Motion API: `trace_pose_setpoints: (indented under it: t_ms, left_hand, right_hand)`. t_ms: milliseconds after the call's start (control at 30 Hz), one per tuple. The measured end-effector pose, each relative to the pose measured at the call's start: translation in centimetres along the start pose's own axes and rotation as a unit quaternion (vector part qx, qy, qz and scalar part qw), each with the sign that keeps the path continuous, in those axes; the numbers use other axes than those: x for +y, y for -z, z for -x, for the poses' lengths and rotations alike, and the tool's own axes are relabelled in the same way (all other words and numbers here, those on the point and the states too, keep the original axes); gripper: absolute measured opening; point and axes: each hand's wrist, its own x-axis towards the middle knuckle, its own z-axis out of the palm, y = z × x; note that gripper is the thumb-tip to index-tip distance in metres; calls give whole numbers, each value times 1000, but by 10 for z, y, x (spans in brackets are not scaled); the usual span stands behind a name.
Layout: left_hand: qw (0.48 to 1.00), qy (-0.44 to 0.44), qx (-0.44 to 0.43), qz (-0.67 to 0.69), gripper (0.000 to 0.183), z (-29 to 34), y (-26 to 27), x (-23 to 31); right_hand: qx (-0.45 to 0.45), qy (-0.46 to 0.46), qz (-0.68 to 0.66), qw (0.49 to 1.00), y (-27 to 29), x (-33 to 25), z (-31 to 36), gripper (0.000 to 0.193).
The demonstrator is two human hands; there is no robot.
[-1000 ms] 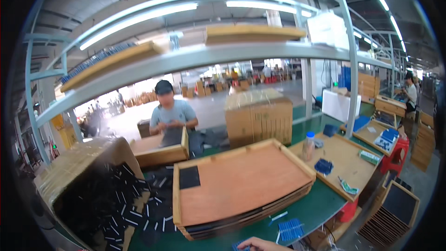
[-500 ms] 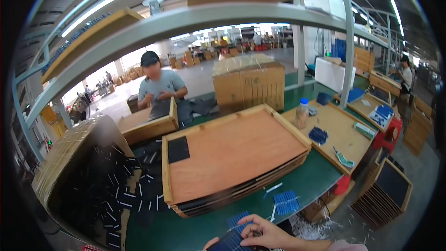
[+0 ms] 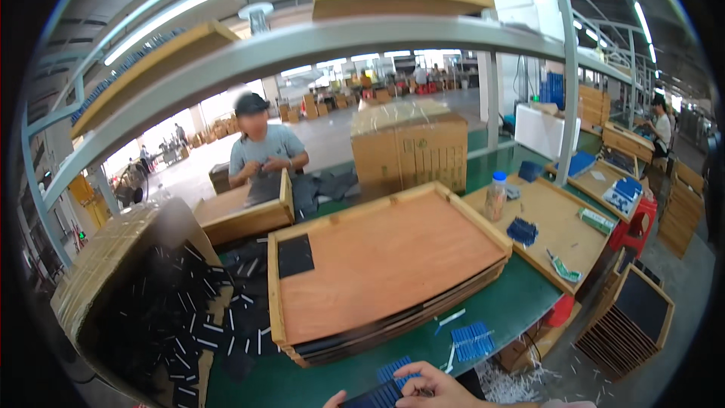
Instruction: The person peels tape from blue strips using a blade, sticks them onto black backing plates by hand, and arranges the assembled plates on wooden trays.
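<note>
At the lower edge, both my hands are at a small dark rectangular piece [image 3: 368,397] with blue strips. My left hand [image 3: 335,400], mostly cut off by the frame, grips its left end with the thumb showing. My right hand [image 3: 433,387] has its fingers closed on the right end, over the strips. Just behind lies a set of blue strips [image 3: 396,369] on the green table [image 3: 302,385]. Another set of blue strips [image 3: 473,341] rests farther right. In front of me stands a stack of wooden trays [image 3: 393,261]; the top one holds a single black sheet [image 3: 295,255].
A carton [image 3: 83,279] of black pieces with white strips stands open at left. Beyond the trays are a closed carton [image 3: 411,147] and a co-worker [image 3: 266,147]. At right, a board [image 3: 559,223] carries a bottle [image 3: 495,196] and a tube [image 3: 563,267]. A metal frame [image 3: 340,38] spans above.
My hands sit slightly lower and farther right in the picture, still on the dark piece. The whole scene has shifted a little down and right. The co-worker's head has turned.
</note>
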Motion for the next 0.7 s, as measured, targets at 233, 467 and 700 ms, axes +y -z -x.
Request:
trace_pose_setpoints:
  t_ms: [233,467,700]
  left_hand:
    - [945,235,218,-60,56,4,-1,-7]
    - [889,424,172,22,71,-2,12,-1]
    - [901,409,-35,137,26,-8,13,1]
  right_hand:
    - [42,9,-32,999,-14,-13,-1,48]
    - [38,30,121,992,-5,3,5,46]
    - [54,-2,81,995,-13,-17,-10,48]
